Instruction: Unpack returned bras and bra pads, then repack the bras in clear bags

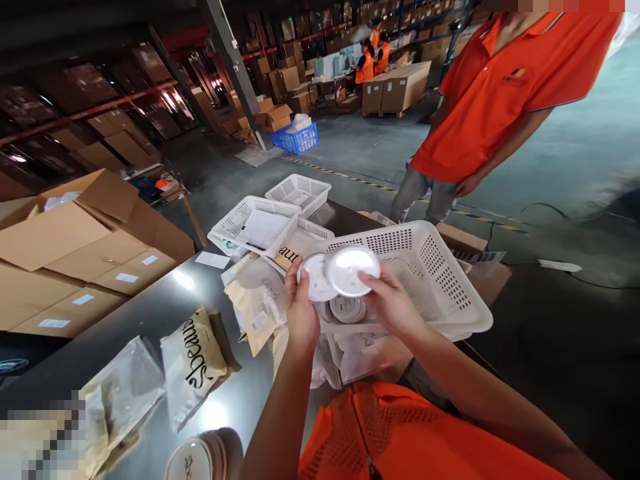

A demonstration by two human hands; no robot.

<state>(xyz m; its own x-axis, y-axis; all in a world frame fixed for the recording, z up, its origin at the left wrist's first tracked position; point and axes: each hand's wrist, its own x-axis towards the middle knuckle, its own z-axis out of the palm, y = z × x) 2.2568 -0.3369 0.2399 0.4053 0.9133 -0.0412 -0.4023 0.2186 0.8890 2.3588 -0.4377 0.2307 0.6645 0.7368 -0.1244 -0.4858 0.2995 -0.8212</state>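
My left hand (303, 313) grips a round white disc (315, 280) by its left edge, thumb on its face. In my right hand (397, 303) is a second, shiny round white disc (345, 261), pinched at its right edge and overlapping the first. Both are held above the near left end of a white perforated basket (453, 283). Below the discs, similar round white pieces (347, 309) show in the basket, partly hidden by the discs and my hands. Whether the discs are lids or shallow containers, I cannot tell.
Smaller white baskets (239, 217) stand behind. Plastic-bagged packages (193, 360) lie on the dark metal table (145, 303), with round, lettered pieces (190, 460) at its near edge. Cardboard boxes (115, 247) are at left. A person in an orange shirt (500, 100) stands at right.
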